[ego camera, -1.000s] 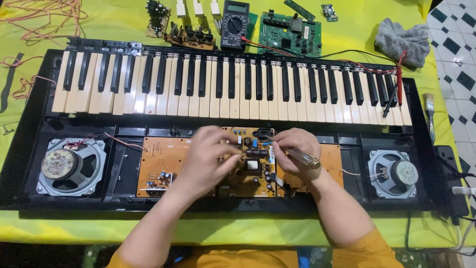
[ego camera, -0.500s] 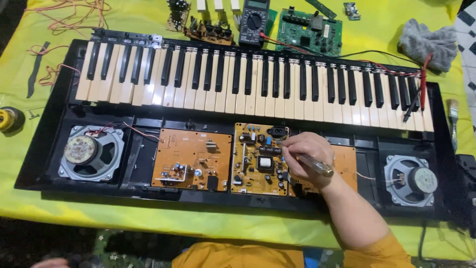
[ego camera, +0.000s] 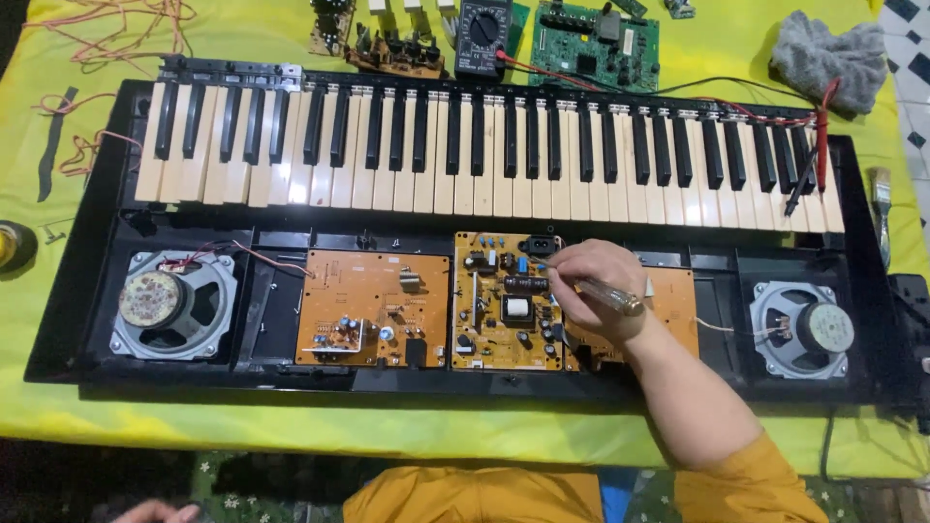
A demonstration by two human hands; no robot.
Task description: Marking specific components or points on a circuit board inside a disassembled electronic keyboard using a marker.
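Over the middle circuit board (ego camera: 504, 315) of an opened electronic keyboard (ego camera: 484, 145), in the head view, the right hand (ego camera: 593, 291) rests with its fingers curled and pressed together around a screwdriver (ego camera: 608, 295) with a clear handle. The handle sticks out past the knuckles toward the right; the tip, just left of the fingertips, meets the board near its upper right part, though the exact contact point is too small to tell. Left of the fingers lies a second orange board (ego camera: 373, 310), and farther left a round speaker (ego camera: 172, 305). Right of the hand, partly under the wrist, is a third orange board (ego camera: 673, 305), then another speaker (ego camera: 804, 329). Above the fingers run the black and white keys.

The left hand (ego camera: 155, 511) shows only at the bottom edge, well apart from the keyboard; whether its fingers are spread or bent I cannot tell. The whole keyboard sits on a yellow-green cloth (ego camera: 291, 426).
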